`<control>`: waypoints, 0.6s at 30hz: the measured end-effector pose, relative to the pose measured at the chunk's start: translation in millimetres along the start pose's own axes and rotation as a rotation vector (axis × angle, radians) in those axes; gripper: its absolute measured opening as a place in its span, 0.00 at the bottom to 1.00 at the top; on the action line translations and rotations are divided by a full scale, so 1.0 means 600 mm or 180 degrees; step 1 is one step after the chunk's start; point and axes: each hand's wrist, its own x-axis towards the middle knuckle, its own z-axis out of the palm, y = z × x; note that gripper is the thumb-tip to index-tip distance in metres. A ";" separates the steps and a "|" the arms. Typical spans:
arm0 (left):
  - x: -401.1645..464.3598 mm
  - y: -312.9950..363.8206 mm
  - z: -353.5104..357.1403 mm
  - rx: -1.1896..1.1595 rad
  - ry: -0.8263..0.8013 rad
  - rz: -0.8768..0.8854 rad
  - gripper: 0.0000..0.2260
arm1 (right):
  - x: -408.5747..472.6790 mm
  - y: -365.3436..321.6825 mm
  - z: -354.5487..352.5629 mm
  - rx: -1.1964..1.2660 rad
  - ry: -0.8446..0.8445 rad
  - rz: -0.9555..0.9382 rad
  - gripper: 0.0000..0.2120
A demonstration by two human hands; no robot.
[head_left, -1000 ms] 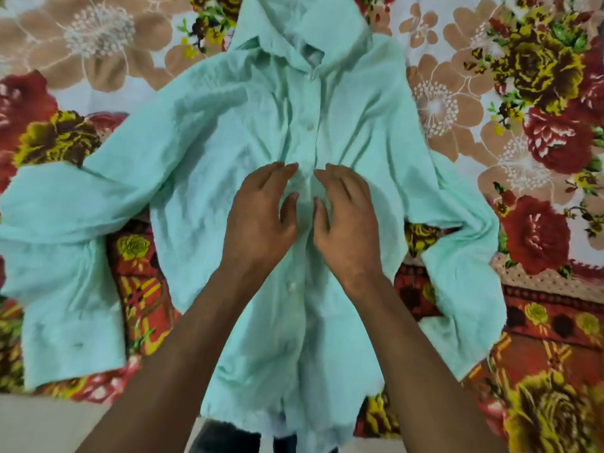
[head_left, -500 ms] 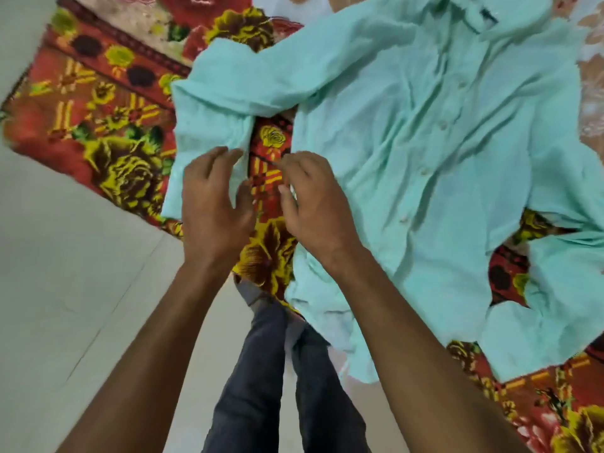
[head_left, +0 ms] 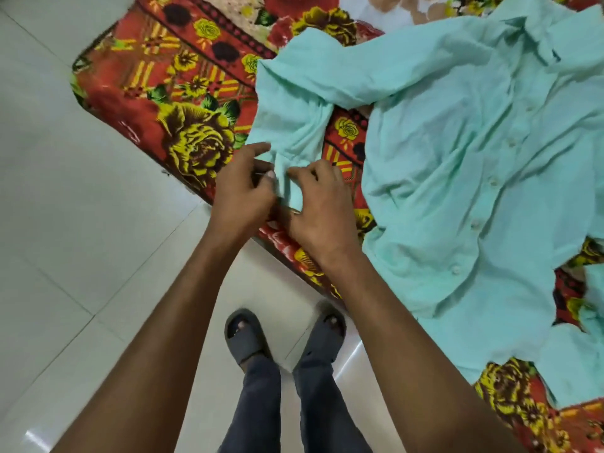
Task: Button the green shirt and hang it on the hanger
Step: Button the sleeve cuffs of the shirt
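The pale green shirt [head_left: 457,152] lies spread, front up, on a floral bedspread, its row of white buttons running down the placket at the right. Its left sleeve [head_left: 291,125] reaches toward the bed's edge. My left hand [head_left: 242,191] and my right hand [head_left: 318,207] both pinch the cuff end of that sleeve, fingers bunching the cloth between them. No hanger is in view.
The red and yellow floral bedspread [head_left: 183,103] covers the bed, whose corner sits at the left. White floor tiles [head_left: 65,223] lie below and left. My legs in dark trousers and grey sandals [head_left: 245,335] stand at the bed's edge.
My hands left the shirt's button placket and moved to the left sleeve, closing on its cuff. The view swung left and down, bringing floor and feet into sight.
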 end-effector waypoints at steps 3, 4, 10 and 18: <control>0.004 -0.001 -0.003 -0.0119 -0.0285 0.0012 0.19 | 0.001 -0.005 0.006 -0.0146 0.0095 0.0080 0.20; 0.006 -0.002 -0.005 -0.0242 -0.0336 -0.0004 0.19 | 0.001 -0.004 0.008 -0.0041 0.0201 0.0095 0.17; 0.003 -0.022 -0.005 0.0321 0.0167 0.0400 0.16 | 0.003 -0.003 0.022 0.0975 0.0561 0.0530 0.12; -0.001 -0.021 0.016 0.1673 0.0457 0.0611 0.10 | 0.007 0.012 0.030 0.1506 0.0617 0.0622 0.07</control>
